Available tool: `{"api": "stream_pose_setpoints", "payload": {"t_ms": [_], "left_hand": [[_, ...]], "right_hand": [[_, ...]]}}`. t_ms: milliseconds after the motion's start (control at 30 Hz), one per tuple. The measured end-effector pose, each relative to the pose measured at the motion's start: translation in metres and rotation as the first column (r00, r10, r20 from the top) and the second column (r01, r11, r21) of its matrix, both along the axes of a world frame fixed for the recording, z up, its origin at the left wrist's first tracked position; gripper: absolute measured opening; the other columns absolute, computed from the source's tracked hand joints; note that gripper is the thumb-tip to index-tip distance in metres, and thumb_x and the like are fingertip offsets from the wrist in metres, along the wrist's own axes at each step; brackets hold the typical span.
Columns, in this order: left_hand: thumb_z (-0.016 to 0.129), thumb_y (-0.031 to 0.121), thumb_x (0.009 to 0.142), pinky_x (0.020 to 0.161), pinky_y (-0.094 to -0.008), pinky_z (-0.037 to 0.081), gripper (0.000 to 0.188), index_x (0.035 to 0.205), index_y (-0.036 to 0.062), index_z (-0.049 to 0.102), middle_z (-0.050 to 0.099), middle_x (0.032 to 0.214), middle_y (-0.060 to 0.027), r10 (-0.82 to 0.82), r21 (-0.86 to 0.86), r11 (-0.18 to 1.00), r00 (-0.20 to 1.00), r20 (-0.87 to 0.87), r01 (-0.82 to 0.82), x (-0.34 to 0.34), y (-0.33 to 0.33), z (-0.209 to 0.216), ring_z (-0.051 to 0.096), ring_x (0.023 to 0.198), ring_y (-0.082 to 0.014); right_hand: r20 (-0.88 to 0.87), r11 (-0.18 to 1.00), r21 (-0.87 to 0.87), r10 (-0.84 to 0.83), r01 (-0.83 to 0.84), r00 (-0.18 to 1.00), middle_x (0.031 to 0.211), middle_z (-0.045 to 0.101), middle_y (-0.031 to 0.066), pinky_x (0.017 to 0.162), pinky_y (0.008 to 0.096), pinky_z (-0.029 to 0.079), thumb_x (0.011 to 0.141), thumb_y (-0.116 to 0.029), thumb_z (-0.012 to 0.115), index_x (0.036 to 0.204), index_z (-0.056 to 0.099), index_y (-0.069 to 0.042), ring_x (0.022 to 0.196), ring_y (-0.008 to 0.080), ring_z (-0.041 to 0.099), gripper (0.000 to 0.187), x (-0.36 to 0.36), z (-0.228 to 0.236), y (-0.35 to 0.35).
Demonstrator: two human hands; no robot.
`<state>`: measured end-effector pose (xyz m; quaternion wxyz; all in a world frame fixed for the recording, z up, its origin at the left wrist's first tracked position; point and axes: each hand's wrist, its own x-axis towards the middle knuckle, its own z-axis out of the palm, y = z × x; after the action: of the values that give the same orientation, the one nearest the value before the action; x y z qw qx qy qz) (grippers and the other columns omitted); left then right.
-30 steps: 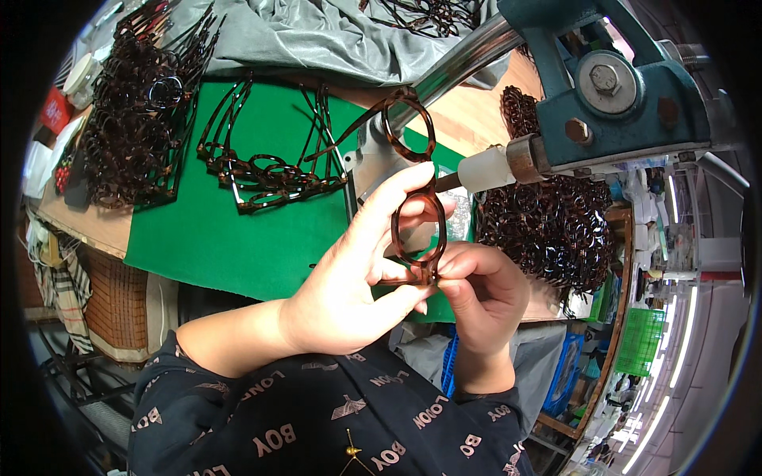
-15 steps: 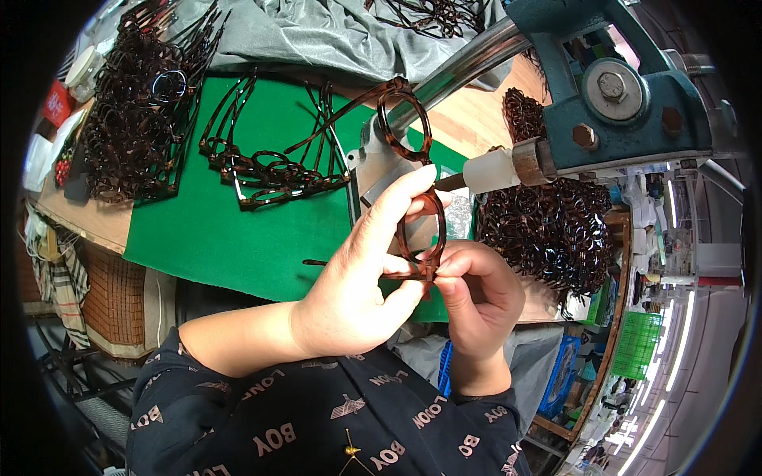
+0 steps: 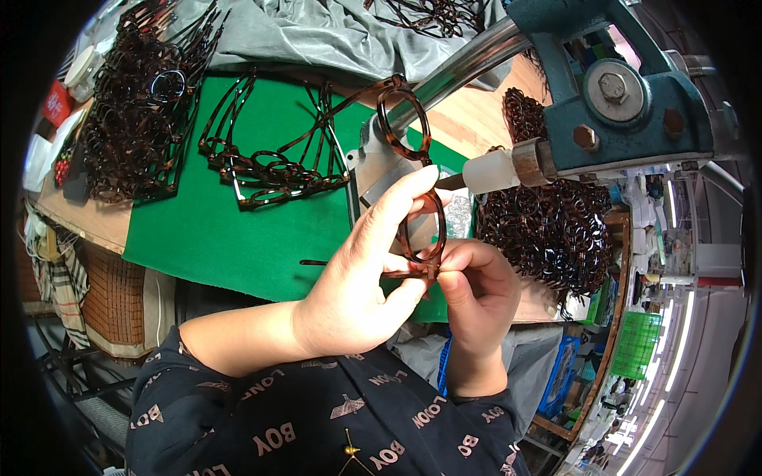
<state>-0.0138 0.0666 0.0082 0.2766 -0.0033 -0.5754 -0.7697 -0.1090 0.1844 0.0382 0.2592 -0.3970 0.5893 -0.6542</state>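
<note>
A: Which parts of the eyeglass frame (image 3: 419,153) are obscured?

B: The left hand (image 3: 357,270) covers part of the lower rim (image 3: 441,222) and the middle of the lower temple (image 3: 313,262). Hinge detail at the tips of the right hand (image 3: 480,293) is too small to resolve.

A: And at the margins?

B: The upper edge crops the grey cloth (image 3: 309,40); the lower, the dark shirt (image 3: 309,420). Shelf goods (image 3: 655,238) at right are indistinct.
</note>
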Motion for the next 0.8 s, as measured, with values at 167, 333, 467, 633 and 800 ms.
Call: {"api": "stream_pose_setpoints", "payload": {"t_ms": [167, 333, 467, 633, 800], "left_hand": [[0.046, -0.016, 0.069, 0.084, -0.0291, 0.049, 0.086, 0.141, 0.0084, 0.007, 0.031, 0.135, -0.0166, 0.0, 0.039, 0.999, 1.0, -0.024, 0.001, -0.001, 0.003, -0.002, 0.029, 0.13, -0.0262], [0.046, -0.017, 0.068, 0.083, -0.0286, 0.049, 0.087, 0.141, 0.0086, 0.008, 0.031, 0.135, -0.0166, -0.002, 0.04, 0.999, 0.999, -0.044, 0.003, -0.003, 0.003, -0.001, 0.03, 0.13, -0.026], [0.046, -0.018, 0.068, 0.083, -0.0282, 0.049, 0.087, 0.142, 0.0087, 0.008, 0.032, 0.135, -0.0163, -0.002, 0.023, 1.0, 1.0, -0.016, 0.002, -0.001, 0.002, -0.002, 0.03, 0.13, -0.026], [0.053, -0.013, 0.071, 0.081, -0.0296, 0.05, 0.083, 0.141, 0.0102, 0.016, 0.034, 0.134, -0.0139, 0.013, 0.112, 0.994, 0.997, -0.071, -0.005, -0.004, 0.006, 0.001, 0.037, 0.123, -0.023], [0.054, -0.014, 0.074, 0.08, -0.028, 0.049, 0.081, 0.141, 0.01, 0.015, 0.035, 0.134, -0.0132, 0.013, 0.157, 0.988, 0.991, -0.13, 0.008, -0.016, 0.004, 0.016, 0.043, 0.119, -0.0208]], "right_hand": [[0.182, 0.999, -0.042, 0.028, -0.02, 0.983, 0.09, 0.057, 0.0102, 0.066, 0.0253, 0.048, 0.082, 0.002, 0.061, 0.09, 0.055, 0.003, 0.075, 0.0139, 0.056, 0.01, -0.002, -0.003, 0.001], [0.373, 0.996, -0.088, 0.024, 0.009, 0.928, 0.089, 0.057, 0.0099, 0.064, 0.026, 0.048, 0.081, 0.005, 0.061, 0.091, 0.056, 0.003, 0.075, 0.0145, 0.057, 0.011, 0.001, -0.006, 0.0], [0.341, 0.998, -0.059, 0.033, -0.013, 0.94, 0.089, 0.058, 0.0103, 0.064, 0.0262, 0.048, 0.08, 0.005, 0.061, 0.091, 0.056, 0.003, 0.075, 0.0145, 0.057, 0.012, -0.001, -0.003, 0.0], [0.362, 0.997, -0.078, 0.053, -0.027, 0.931, 0.09, 0.058, 0.0109, 0.065, 0.026, 0.048, 0.081, 0.004, 0.061, 0.091, 0.055, 0.003, 0.077, 0.0145, 0.056, 0.012, -0.004, -0.002, 0.002], [0.177, 0.984, -0.173, -0.011, 0.042, 0.984, 0.095, 0.059, 0.013, 0.067, 0.026, 0.048, 0.083, 0.001, 0.06, 0.094, 0.053, 0.003, 0.081, 0.0156, 0.057, 0.013, -0.008, 0.002, 0.002]]}}
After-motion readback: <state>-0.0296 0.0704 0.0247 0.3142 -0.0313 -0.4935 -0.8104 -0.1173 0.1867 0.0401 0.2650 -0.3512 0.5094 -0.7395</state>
